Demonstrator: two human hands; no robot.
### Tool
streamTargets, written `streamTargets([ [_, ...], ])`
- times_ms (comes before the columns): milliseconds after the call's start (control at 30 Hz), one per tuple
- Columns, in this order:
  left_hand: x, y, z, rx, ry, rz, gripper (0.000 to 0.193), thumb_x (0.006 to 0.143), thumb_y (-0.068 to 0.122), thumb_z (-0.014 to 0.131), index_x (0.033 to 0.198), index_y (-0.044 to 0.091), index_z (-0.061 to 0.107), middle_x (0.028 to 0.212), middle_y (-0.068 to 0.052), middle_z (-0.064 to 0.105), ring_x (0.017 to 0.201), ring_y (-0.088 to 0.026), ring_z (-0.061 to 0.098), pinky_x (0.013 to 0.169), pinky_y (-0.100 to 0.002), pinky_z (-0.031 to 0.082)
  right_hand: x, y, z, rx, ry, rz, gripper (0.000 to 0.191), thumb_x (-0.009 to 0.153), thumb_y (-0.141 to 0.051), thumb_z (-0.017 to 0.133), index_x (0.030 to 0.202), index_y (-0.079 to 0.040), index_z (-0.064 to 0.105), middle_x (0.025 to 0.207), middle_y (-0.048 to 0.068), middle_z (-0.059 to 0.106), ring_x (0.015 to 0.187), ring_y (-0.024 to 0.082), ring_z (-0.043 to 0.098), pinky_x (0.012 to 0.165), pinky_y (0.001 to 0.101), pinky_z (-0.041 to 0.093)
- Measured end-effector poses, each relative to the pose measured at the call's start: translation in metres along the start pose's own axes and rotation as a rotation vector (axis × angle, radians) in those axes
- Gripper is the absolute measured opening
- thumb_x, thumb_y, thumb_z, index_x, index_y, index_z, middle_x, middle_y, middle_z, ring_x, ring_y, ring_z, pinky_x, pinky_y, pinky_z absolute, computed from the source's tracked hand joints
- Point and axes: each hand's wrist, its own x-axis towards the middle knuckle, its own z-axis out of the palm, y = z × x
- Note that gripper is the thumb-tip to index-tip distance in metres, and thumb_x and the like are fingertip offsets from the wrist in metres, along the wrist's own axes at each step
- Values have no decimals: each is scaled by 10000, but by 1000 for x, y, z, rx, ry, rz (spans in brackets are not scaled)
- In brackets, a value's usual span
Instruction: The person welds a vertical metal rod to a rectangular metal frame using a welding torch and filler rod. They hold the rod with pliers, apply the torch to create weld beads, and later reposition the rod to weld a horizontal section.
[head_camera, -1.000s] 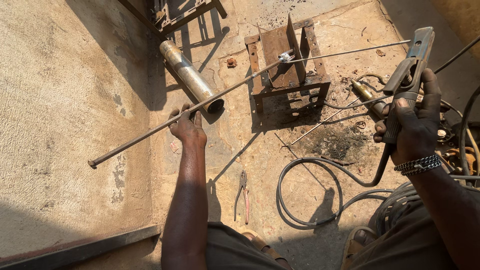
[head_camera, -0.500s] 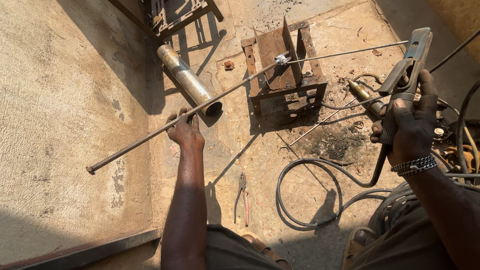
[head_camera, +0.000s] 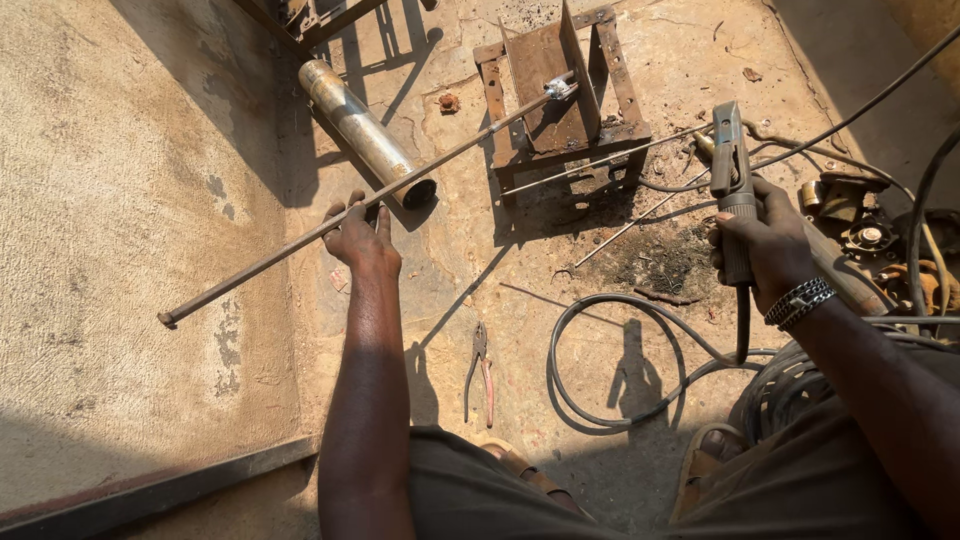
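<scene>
Concrete floor (head_camera: 130, 200): sandy, stained, underlies both hands and everything listed below

Steel rod (head_camera: 300, 238): long, thin, rusty; runs diagonally from a blunt end out beyond the left hand, up through that hand, to a bright tip resting on the metal frame ahead of it

Metal frame (head_camera: 560, 90): rusty, box-shaped with an upright plate; stands on the floor ahead of and between the two hands; a second thin bar lies across its near edge

Metal pipe (head_camera: 362, 130): grey, round, open dark mouth; lies on the floor just ahead of the left hand, under the rod's line

Welding cable (head_camera: 610, 330): black, looped on the floor below the right hand, rising to the holder

Left hand (head_camera: 362, 238): fingers curled around the steel rod near its middle, thumb side up, holding it off the floor

Right hand (head_camera: 770, 250): closed in a fist around the handle of the electrode holder; metal bracelet (head_camera: 800, 300) at the wrist

Electrode holder (head_camera: 730, 180): grey, clamp head pointing away from the person, above the right hand's knuckles; whether an electrode sits in it cannot be told

Pliers (head_camera: 480, 372): red-handled, on the floor between the two forearms, nearer the left

Spent electrode stubs and slag (head_camera: 665, 265): dark scatter just left of the right hand
</scene>
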Motion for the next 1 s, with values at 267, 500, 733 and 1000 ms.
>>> streamTargets([
  [267, 0, 3, -4, 20, -7, -71, 404, 920, -21, 507, 1301, 99, 440, 1204, -144, 663, 1056, -244, 668, 933, -397, 591, 11, 85, 11, 91, -16, 454, 215, 1015, -231, 510, 1211, -190, 428, 798, 96, 617, 542, 189, 571, 442, 340, 493],
  [500, 5, 10, -14, -1, -99, -135, 448, 901, -3, 502, 1337, 72, 432, 1261, -178, 646, 1077, -287, 671, 901, -398, 574, 13, 108, 21, 209, 18, 517, 225, 1054, -293, 512, 1142, -95, 454, 826, 127, 657, 571, 200, 602, 469, 332, 535],
  [733, 8, 5, -18, -36, -138, -86, 512, 887, -28, 523, 1362, 75, 362, 1296, -235, 584, 1152, -328, 654, 960, -428, 589, 19, 89, 22, 160, 97, 558, 233, 1029, -281, 484, 1182, -105, 485, 849, 151, 686, 571, 161, 610, 463, 283, 532],
  [1000, 13, 1, -27, -62, -210, -107, 437, 893, -4, 546, 1314, 48, 442, 1269, -199, 604, 1136, -321, 633, 972, -427, 583, 20, 90, 25, -83, 62, 580, 319, 1023, -240, 555, 1245, -12, 535, 877, 153, 661, 601, 186, 667, 467, 294, 566],
])
